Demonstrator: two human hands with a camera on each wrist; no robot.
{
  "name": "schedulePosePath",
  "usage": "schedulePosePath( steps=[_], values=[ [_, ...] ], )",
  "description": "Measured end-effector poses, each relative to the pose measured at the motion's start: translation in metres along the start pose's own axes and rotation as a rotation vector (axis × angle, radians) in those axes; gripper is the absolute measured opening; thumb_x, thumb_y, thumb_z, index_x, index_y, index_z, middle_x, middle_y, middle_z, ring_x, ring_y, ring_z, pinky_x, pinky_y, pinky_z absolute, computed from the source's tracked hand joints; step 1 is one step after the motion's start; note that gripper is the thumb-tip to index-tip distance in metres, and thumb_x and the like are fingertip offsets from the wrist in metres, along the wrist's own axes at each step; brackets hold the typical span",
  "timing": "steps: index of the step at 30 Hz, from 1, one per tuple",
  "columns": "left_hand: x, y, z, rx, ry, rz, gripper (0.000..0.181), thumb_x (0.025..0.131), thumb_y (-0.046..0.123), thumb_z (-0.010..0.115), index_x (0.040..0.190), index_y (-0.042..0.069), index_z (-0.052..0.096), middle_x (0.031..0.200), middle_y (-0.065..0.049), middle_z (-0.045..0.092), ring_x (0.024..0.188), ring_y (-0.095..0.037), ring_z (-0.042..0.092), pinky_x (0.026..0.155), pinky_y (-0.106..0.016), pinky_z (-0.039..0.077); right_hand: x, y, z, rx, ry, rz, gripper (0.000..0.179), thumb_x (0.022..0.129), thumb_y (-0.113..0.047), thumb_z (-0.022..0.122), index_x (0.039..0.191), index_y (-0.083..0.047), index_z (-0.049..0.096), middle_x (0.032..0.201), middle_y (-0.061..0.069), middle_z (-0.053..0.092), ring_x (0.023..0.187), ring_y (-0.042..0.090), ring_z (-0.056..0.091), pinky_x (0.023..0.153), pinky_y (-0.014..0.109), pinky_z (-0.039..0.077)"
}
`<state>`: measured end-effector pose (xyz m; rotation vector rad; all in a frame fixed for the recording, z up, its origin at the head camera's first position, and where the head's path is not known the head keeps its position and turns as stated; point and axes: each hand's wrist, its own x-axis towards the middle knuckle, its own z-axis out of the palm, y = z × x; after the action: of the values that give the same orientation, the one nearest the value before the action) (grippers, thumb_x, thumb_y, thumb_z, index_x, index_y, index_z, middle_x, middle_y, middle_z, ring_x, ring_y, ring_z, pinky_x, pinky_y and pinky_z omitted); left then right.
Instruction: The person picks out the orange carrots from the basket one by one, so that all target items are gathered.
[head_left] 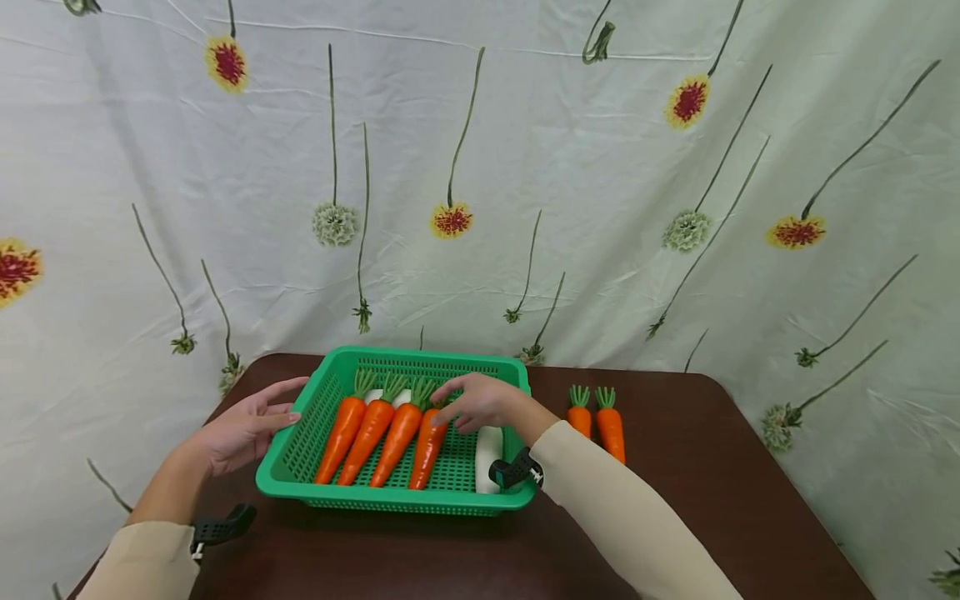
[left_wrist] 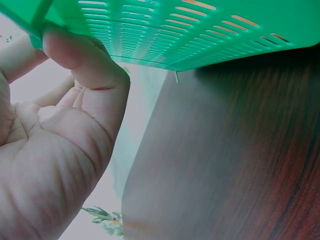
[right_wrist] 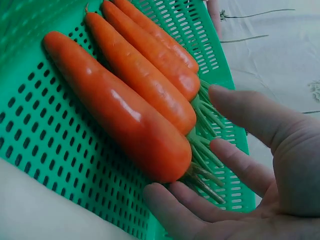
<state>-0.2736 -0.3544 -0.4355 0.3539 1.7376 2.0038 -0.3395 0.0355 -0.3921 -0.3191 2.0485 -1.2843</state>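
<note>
Four carrots (head_left: 397,444) lie in a basket (head_left: 408,357), right fingers (right_wrist: 172,207) near.

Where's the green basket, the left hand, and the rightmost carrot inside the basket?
Green basket (head_left: 360,495): head view, on its front rim.
Left hand (head_left: 242,429): head view, on the hand's middle.
Rightmost carrot inside (head_left: 427,452): head view, on its orange body.

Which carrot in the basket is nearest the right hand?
The rightmost carrot in the basket: its top is beside the right hand; others lie farther left.
</note>
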Motion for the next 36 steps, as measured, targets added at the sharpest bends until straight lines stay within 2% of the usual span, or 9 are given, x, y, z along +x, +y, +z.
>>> schedulePosePath(
  steps=[10, 21, 27, 36],
  values=[
    [-0.001, -0.002, 0.001, 0.016, -0.012, 0.007, 0.08, 0.108, 0.004, 0.046, 0.164, 0.011, -0.011, 0.133, 0.003, 0.068, 0.114, -0.025, 0.072, 0.095, -0.051, 0.059, 0.016, 0.002, 0.0, 0.026, 0.033, 0.084, 0.05, 0.085, -0.001, 0.081, 0.133, -0.009, 0.067, 0.145, 0.018, 0.055, 0.118, 0.038, 0.065, 0.103, 0.049, 0.057],
    [0.0, -0.001, 0.0, 0.026, 0.001, 0.012, 0.077, 0.108, 0.004, 0.047, 0.164, 0.012, -0.006, 0.132, 0.002, 0.068, 0.113, -0.025, 0.072, 0.094, -0.051, 0.06, 0.021, 0.004, 0.007, 0.027, 0.018, 0.076, 0.051, 0.084, 0.004, 0.08, 0.132, -0.009, 0.068, 0.128, 0.015, 0.065, 0.107, 0.032, 0.069, 0.1, 0.048, 0.059],
    [-0.001, -0.001, -0.001, 0.017, -0.014, 0.014, 0.079, 0.108, 0.004, 0.046, 0.164, 0.011, -0.01, 0.133, 0.001, 0.067, 0.114, -0.025, 0.072, 0.095, -0.051, 0.059, 0.023, 0.004, 0.011, 0.01, 0.017, 0.073, 0.051, 0.084, 0.005, 0.08, 0.131, -0.008, 0.068, 0.124, 0.014, 0.065, 0.103, 0.03, 0.069, 0.098, 0.047, 0.059],
    [-0.001, -0.002, -0.001, 0.018, -0.013, 0.012, 0.075, 0.108, 0.003, 0.045, 0.164, 0.014, -0.004, 0.133, 0.001, 0.067, 0.115, -0.026, 0.072, 0.095, -0.052, 0.059, 0.025, 0.005, 0.013, 0.005, 0.026, 0.054, 0.045, 0.083, 0.007, 0.079, 0.124, -0.008, 0.07, 0.116, 0.015, 0.067, 0.096, 0.031, 0.071, 0.094, 0.049, 0.061]
  ],
)
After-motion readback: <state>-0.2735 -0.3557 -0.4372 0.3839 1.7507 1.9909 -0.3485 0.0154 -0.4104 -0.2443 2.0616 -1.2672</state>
